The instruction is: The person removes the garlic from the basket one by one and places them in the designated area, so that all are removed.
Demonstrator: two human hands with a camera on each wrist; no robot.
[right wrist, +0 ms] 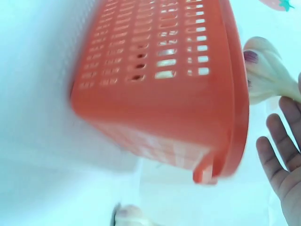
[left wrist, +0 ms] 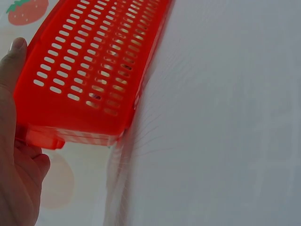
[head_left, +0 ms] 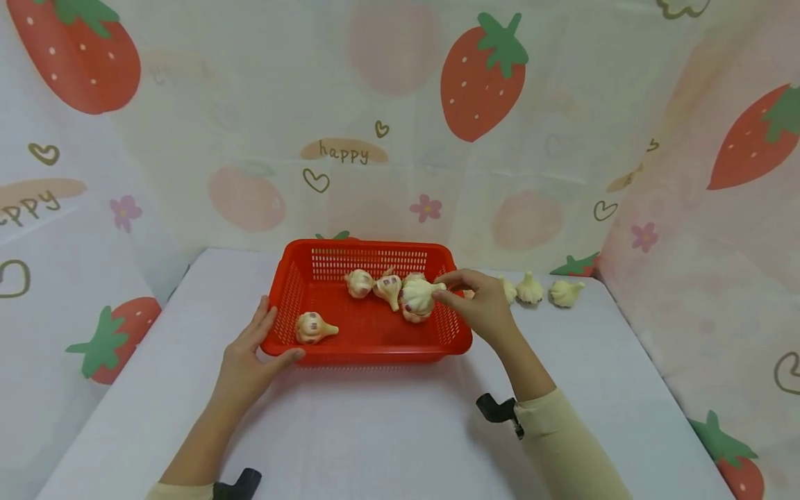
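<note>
Garlic bulbs (head_left: 387,288) lie inside the red, slot-walled plastic basket (head_left: 369,357).

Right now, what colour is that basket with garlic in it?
The basket is bright red, showing best in the head view.

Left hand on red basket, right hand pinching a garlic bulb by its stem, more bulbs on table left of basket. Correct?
Wrong side: the bulbs on the table are right of the red basket, as the head view shows. Left hand and right hand as you said.
</note>
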